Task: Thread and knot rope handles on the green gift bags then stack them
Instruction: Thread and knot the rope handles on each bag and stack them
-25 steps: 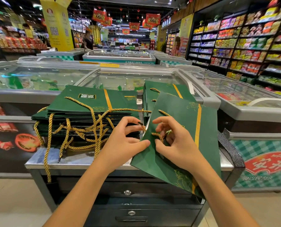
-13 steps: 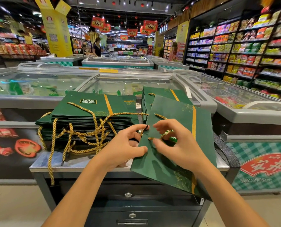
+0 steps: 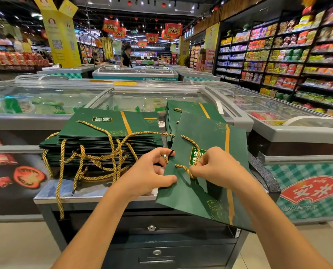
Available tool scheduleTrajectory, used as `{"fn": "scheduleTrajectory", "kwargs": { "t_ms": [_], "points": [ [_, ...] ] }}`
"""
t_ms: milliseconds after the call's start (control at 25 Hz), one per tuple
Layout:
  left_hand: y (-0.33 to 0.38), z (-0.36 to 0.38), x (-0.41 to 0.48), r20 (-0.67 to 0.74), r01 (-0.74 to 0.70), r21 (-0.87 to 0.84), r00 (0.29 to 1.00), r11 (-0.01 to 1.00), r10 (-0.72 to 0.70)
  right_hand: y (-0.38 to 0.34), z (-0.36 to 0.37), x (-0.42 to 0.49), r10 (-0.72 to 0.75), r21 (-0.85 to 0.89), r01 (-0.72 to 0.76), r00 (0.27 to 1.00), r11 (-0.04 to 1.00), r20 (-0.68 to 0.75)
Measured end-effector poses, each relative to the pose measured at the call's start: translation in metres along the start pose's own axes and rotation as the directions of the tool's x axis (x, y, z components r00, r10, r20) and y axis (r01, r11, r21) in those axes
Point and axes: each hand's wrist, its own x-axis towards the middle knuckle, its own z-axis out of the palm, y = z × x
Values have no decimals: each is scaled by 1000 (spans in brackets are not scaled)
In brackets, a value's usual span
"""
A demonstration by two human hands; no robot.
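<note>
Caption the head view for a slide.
Left hand and right hand pinch a twisted gold rope handle on a dark-green paper gift bag beside a stack of roped bags.

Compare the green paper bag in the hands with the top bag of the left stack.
The held green paper bag is tilted in the left hand; the top stacked bag lies flat, untouched. The right hand pinches the held bag's gold rope; the stacked bag's rope lies loose. Both have a gold stripe.

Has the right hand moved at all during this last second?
Yes. The right hand has shifted rightward, away from the stack of finished bags, drawing the gold rope with it across the green bag.
</note>
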Motion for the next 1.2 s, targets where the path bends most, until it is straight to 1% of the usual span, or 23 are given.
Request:
{"fn": "scheduleTrajectory", "kwargs": {
  "t_ms": [40, 80, 120, 160, 240, 320, 440, 480, 520, 600, 640, 720, 800, 840, 880, 920, 1000, 1080, 1200],
  "points": [
    [0, 0, 0, -4, -3, -4, 1000, 1000, 3, 2, -2, 0, -4, 24, 4, 1000, 1000, 10],
    [0, 0, 0, -10, -10, -12, 1000, 1000, 10, 4, -4, 0, -3, 19, 3, 1000, 1000, -12],
    [-1, 0, 0, -15, -18, -24, 1000, 1000, 17, 7, -5, 1, 4, -9, -5, 998, 1000, -70],
    [-1, 0, 0, -20, -24, -36, 1000, 999, 24, 11, -6, 1, 13, -60, -23, 987, 998, -158],
    [-2, 0, 0, -16, -33, -48, 999, 998, 32, 21, -5, 3, -5, -177, -60, 937, 982, -348],
    [-1, 0, 0, -2, -34, -59, 999, 998, 34, 25, -1, 4, -39, -237, -81, 885, 968, -465],
    [0, 1, -1, -5, -21, -104, 1000, 994, 21, 35, 6, 10, -77, -198, -51, 807, 979, -586],
    [-1, 1, -1, -13, -23, -108, 1000, 994, 22, 40, 6, 11, -63, -129, -22, 785, 991, -616],
    [-2, 0, -1, -19, -28, -110, 999, 993, 26, 45, 6, 12, -22, -21, 11, 776, 1000, -631],
    [-4, 0, 1, -37, -32, -132, 999, 991, 27, 50, 8, 10, 51, 190, 85, 786, 978, -616],
    [-5, 0, 2, -47, -27, -145, 999, 989, 20, 52, 10, 9, 56, 255, 127, 793, 958, -606],
    [-5, 1, 2, -61, -25, -145, 998, 989, 16, 54, 13, 9, 21, 345, 217, 821, 913, -571],
    [-4, 2, 3, -73, -21, -129, 997, 991, 11, 55, 13, 7, -71, 433, 323, 861, 841, -503],
    [-4, 3, 3, -77, -19, -122, 997, 992, 9, 57, 11, 5, -131, 444, 355, 879, 823, -458],
    [-4, 3, 3, -84, -18, -112, 996, 994, 9, 59, 9, 4, -203, 415, 375, 894, 829, -400],
    [-3, 4, 3, -94, -16, -98, 996, 995, 7, 62, 7, 2, -270, 355, 384, 905, 852, -330],
    [-2, 5, 2, -113, -6, -72, 994, 997, -3, 66, 6, 2, -332, 257, 383, 918, 887, -219],
    [-1, 6, 1, -120, -3, -72, 993, 997, -6, 69, 7, 5, -336, 248, 384, 917, 889, -216],
    [1, 8, 0, -132, 0, -101, 991, 995, -14, 72, 9, 10, -309, 262, 385, 907, 885, -287]
  ]
}}
